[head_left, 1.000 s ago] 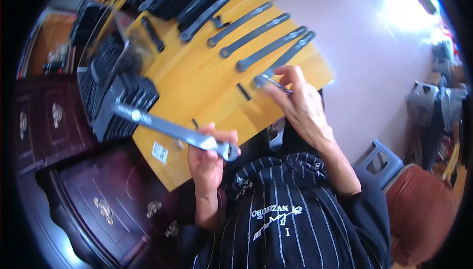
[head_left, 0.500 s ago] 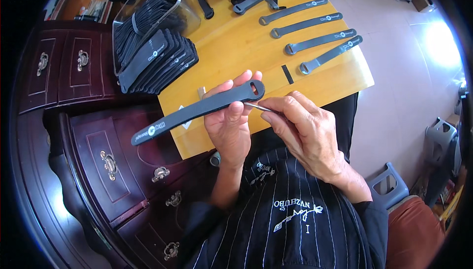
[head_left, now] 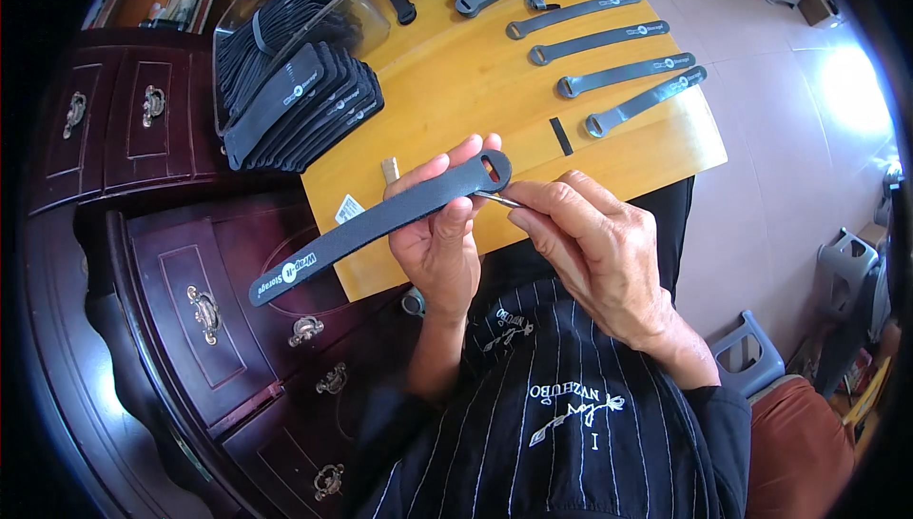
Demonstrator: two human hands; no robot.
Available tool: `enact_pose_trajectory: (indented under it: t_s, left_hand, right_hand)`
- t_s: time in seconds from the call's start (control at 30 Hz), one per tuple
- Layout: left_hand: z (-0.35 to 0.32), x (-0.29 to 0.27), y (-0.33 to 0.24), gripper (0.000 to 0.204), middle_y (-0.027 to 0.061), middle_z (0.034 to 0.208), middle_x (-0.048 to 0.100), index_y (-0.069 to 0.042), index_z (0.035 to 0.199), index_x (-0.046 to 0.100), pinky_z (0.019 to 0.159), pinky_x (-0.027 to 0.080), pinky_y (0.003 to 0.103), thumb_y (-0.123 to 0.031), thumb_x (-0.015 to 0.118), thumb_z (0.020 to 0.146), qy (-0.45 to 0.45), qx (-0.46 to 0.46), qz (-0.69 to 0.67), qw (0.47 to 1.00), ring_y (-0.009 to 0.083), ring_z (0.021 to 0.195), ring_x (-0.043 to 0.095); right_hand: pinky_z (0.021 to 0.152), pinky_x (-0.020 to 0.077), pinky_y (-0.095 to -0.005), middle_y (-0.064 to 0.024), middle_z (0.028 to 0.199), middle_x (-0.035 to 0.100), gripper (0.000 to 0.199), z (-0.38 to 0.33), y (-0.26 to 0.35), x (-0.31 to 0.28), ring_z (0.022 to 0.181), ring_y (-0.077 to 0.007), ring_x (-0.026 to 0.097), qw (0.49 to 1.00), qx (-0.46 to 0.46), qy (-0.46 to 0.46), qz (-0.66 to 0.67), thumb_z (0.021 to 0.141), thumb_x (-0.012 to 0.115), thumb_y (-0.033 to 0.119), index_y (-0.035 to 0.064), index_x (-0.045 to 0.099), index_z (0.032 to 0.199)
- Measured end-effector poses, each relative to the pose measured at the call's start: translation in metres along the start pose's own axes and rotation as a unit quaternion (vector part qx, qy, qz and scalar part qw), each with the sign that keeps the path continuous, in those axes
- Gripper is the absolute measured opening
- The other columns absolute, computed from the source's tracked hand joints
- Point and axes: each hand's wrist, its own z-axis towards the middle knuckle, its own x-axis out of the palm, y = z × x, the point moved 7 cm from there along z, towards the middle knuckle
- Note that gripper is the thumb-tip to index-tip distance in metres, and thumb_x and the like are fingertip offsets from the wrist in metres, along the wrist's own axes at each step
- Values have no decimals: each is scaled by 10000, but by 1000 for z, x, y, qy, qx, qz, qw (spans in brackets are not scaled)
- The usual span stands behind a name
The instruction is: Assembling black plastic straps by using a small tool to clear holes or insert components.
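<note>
- The left hand (head_left: 439, 238) has its fingers (head_left: 455, 159) clasped around a long black strap (head_left: 380, 221), near the end that has an oblong slot.
- The strap is held above the near edge of the yellow wooden counter (head_left: 456, 91); its far end slants down to the person's left, over a dark wooden dresser (head_left: 190, 319).
- The right hand (head_left: 599, 253) pinches a thin metal tool (head_left: 496, 198) between its fingers (head_left: 542, 200); the tip touches the strap just below the slot.
- Four more straps (head_left: 609, 62) lie in a row on the counter, well apart from the hands.
- A small black strip (head_left: 561, 136) lies just beside them.
- A stack of black straps (head_left: 295, 100) sits at the counter's left.
</note>
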Motion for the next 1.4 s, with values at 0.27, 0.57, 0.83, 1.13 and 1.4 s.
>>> enact_pose_trajectory:
  t_s: [0.27, 0.57, 0.83, 1.13, 1.4]
  left_hand:
    - [0, -1, 1, 301, 270, 1191, 563, -8, 1165, 469, 886, 542, 420, -71, 600, 902, 9, 8, 34, 999, 402, 1091, 581]
    - [-3, 7, -20, 288, 229, 1104, 553, -8, 1101, 445, 847, 560, 470, -162, 601, 914, 36, 218, 250, 943, 428, 1030, 601]
    - [3, 22, -34, 293, 213, 1092, 530, -11, 1105, 418, 876, 534, 530, -178, 581, 927, 132, 298, 400, 857, 450, 1018, 593]
    - [4, 5, -14, 278, 253, 1109, 577, 25, 1112, 450, 841, 561, 461, -114, 591, 916, -3, 127, 157, 979, 426, 1038, 598]
    - [5, 21, -27, 277, 259, 1077, 589, 22, 1085, 486, 829, 547, 494, -40, 643, 864, 111, 309, 399, 856, 436, 992, 620]
  right_hand:
    - [522, 480, -304, -38, 744, 564, 184, 0, -3, 0, 623, -209, 617, 1000, 7, 7, 6, 861, 630, 171, 124, 637, 1039]
    - [525, 473, -303, -47, 724, 551, 201, -3, -5, 3, 610, -207, 598, 996, 14, -18, 91, 851, 635, 135, 105, 643, 1050]
    - [566, 487, -282, -34, 725, 559, 204, -1, 0, -2, 639, -189, 611, 996, -26, -67, -47, 832, 647, 147, 96, 641, 1030]
    - [576, 503, -310, -95, 801, 628, 144, 9, -19, 7, 689, -248, 646, 978, 41, -29, 201, 857, 628, 143, 66, 624, 978]
    - [544, 477, -293, -56, 743, 607, 108, 7, -4, 1, 646, -217, 629, 995, 3, -76, -61, 843, 659, 104, 57, 644, 939]
